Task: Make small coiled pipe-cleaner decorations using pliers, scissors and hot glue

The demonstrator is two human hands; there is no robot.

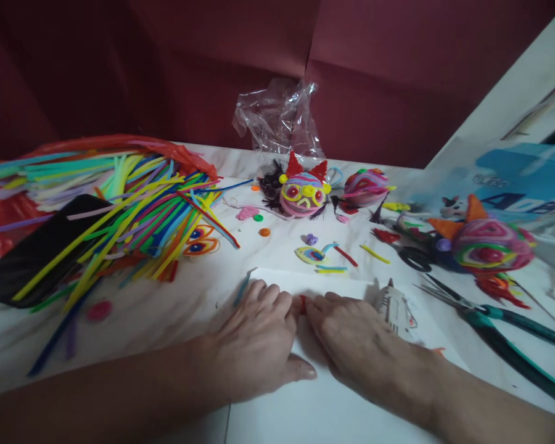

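My left hand [263,333] and my right hand [351,330] meet over a sheet of white paper [272,419], fingers curled downward. Between them shows a small red piece [303,303], seemingly pipe cleaner, which both sets of fingers press or pinch from either side. My left thumb sticks out to the right, apart from the red piece. Most fingertips are hidden beneath the hands. Just right of my right hand lies a whitish glue gun [396,311] with a dark tip. Beyond the hands rest an eye shape of coiled pipe cleaner [311,254] and short cut pieces.
Many coloured pipe cleaners [139,209] spill across a black case [41,253] at left. Green-handled scissors [499,327] lie open at right. Decorated balls with pipe-cleaner faces [304,194] stand at the back and right, before a clear plastic bag [282,117]. A pink disc [98,311] lies left.
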